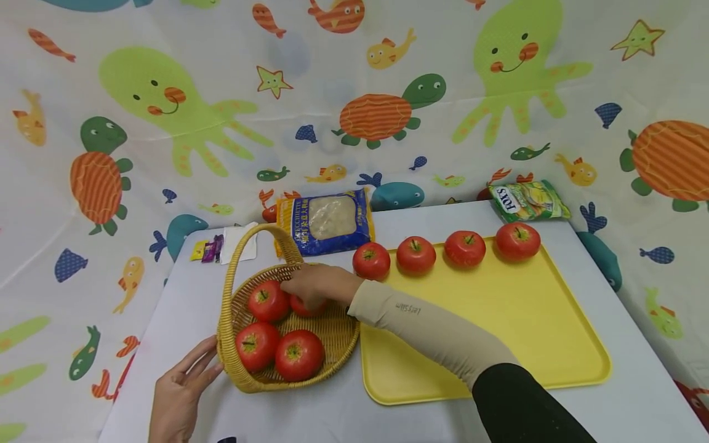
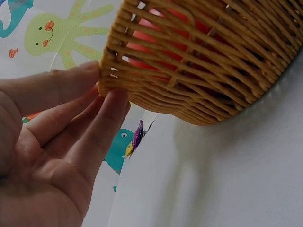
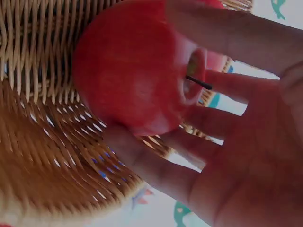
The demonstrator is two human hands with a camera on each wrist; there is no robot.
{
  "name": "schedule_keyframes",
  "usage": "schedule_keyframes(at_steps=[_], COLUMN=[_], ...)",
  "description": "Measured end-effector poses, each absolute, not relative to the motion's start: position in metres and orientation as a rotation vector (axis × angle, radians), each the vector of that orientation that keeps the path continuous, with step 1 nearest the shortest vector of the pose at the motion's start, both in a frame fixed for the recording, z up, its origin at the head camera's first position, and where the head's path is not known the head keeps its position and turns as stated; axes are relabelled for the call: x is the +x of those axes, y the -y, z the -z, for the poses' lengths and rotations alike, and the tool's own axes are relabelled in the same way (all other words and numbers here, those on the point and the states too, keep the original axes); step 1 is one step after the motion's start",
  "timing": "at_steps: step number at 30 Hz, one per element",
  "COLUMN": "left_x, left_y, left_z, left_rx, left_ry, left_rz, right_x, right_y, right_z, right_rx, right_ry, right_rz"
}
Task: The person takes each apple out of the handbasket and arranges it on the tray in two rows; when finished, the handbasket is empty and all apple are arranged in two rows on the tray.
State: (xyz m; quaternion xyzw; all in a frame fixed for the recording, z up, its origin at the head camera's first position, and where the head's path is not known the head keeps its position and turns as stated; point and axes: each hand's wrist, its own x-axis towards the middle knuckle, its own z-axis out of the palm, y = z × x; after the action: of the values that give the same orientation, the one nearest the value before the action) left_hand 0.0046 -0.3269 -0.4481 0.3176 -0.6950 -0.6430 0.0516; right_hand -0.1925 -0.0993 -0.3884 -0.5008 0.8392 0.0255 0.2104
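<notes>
Head view: we count eight red tomatoes in all. Four stand in a row along the far edge of the yellow tray (image 1: 498, 344), at (image 1: 371, 259), (image 1: 416, 254), (image 1: 464, 248) and (image 1: 517, 240). Four lie in the wicker basket (image 1: 238, 369): three in plain sight at (image 1: 268, 301), (image 1: 257, 346) and (image 1: 299, 354), and a fourth tomato (image 1: 303, 306) mostly covered by the right hand (image 1: 316, 284).

The right hand reaches into the basket, and its grip is closed around that fourth tomato. The right wrist view confirms this: the fingers (image 3: 156, 165) curl under and over the red fruit (image 3: 128, 75), which sits against the woven wall of the basket (image 3: 42, 156).

The left hand (image 1: 180, 391) lies at the near left side of the basket with a released grip; the fingers are straight. In the left wrist view the fingertips (image 2: 111, 101) touch the basket's outer weave (image 2: 203, 80).

We note one basket with one arched handle, one tray just right of it, and two food packets at the far side: one blue bag (image 1: 325, 221) behind the basket and one green packet (image 1: 528, 200) behind the tray. A few small sachets (image 1: 210, 250) and a white paper (image 1: 244, 241) lie at the far left corner.

The surface (image 1: 183, 295) is pale grey. A cloth (image 1: 221, 74) printed with octopuses, turtles, fish and starfish hangs behind and around it.
</notes>
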Motion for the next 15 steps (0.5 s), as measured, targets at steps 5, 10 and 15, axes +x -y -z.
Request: schedule_keyframes(at_steps=[5,10,15], left_x=[0.004,0.005,0.005], left_y=[0.327,0.328,0.327], left_z=[0.448,0.448,0.449], left_rx=[0.978,0.961,0.958], left_ry=[2.102,2.081,2.08], left_rz=[1.957,1.974,1.983], right_x=[-0.19,-0.194,-0.199], right_y=[0.097,0.096,0.093], right_z=[0.397,0.403,0.403], right_rx=[-1.347,-1.309,-1.325], right_ry=[-2.335,-2.314,-2.285], right_rz=[-0.052,0.014,0.106])
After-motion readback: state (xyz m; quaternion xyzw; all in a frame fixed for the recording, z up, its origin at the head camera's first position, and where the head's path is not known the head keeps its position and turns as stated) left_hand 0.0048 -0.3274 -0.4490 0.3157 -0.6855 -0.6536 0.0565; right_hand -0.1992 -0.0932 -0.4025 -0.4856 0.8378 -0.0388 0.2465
